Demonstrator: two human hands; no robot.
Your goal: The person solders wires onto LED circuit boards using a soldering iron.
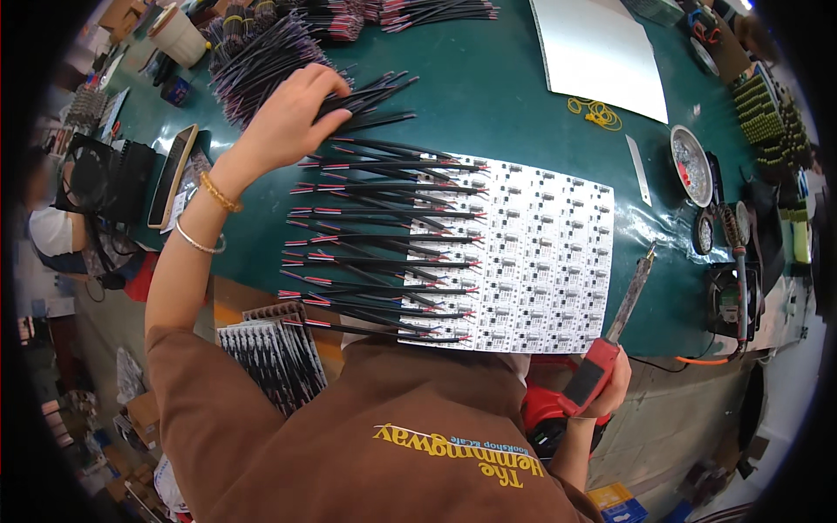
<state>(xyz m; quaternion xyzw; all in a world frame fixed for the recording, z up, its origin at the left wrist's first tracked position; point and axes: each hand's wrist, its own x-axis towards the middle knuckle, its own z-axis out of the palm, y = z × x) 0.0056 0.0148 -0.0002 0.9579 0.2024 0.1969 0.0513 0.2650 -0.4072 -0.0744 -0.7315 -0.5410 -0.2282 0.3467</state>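
My left hand [301, 113] is over loose black cables [384, 91] at the far left of the board, its fingers and thumb curled around some of them. How many it grips cannot be made out. In my right hand [613, 388], at the near right, is a soldering iron [597, 370] with a red handle, its metal tip pointing up and away. Between the hands lies a white circuit board panel [549, 253] with rows of small dark parts. Black cables [375, 235] with red and white wire ends lie across its left side in several rows.
Bundles of cables [270, 65] are heaped at the far left, near a white cup [177, 37]. A white sheet [602, 52] and yellow string [595, 113] lie at the far right. A metal bowl [691, 166] stands right. Finished-looking panels [275, 357] stack below the table's left edge.
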